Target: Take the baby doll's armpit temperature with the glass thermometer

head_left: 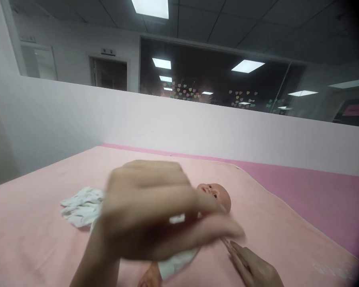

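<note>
A baby doll lies on the pink mat, its head (223, 195) showing beyond my left hand. White clothing (179, 263) covers part of its body, and a bare doll leg (151, 276) shows at the bottom edge. My left hand (149, 211) is raised over the doll, close to the camera and smeared by motion. Its fingers are bent, and whether they hold anything is unclear. At the doll's side, my right hand (253, 265) has its fingers together, pinching a small pale piece that I cannot identify. Most of the doll's torso is hidden.
A crumpled white patterned cloth (82, 207) lies left of my left hand. The pale pink mat (48, 191) meets a darker pink surface (311, 199) on the right. Behind stands a low white wall (167, 123) with windows above it.
</note>
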Tool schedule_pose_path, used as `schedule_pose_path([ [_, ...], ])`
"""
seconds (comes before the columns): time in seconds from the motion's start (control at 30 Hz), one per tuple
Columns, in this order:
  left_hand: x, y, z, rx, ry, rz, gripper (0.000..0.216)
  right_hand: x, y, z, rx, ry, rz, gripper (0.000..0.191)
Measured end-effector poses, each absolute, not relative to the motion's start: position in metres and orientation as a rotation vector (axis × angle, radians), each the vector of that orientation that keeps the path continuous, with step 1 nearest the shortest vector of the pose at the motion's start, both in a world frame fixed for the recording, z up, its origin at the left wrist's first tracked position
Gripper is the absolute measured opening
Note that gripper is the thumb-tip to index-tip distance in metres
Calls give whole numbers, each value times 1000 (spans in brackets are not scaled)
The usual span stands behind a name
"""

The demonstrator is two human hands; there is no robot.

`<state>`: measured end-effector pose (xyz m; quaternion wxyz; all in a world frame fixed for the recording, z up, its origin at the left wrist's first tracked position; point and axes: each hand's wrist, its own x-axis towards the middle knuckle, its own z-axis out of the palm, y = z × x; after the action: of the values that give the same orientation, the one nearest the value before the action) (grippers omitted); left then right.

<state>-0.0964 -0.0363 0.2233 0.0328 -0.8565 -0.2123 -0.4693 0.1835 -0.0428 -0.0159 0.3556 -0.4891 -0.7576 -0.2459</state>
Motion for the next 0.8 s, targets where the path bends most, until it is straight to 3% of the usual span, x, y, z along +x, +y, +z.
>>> schedule_pose_path([
  [0.13,-87,2,224,-2797,-721,-1375,22,172,-45,-19,-1473,-1959,-721,33],
  [0.33,-65,84,127,-2954,-1283,-712,38,159,-47,-5,-1737,-1913,-680,37],
  [0.43,-69,89,92,-2914,-1343,-812,30,148,-37,21,-1704,-1829,-616,33],
  [0.6,-69,81,81,-2825,-1339,-935,21,92,16,69,-1318,-1821,-472,30],
  [0.8,-67,82,76,-2869,-1324,-1151,15,47,70,61,-1058,-1797,-325,18],
])
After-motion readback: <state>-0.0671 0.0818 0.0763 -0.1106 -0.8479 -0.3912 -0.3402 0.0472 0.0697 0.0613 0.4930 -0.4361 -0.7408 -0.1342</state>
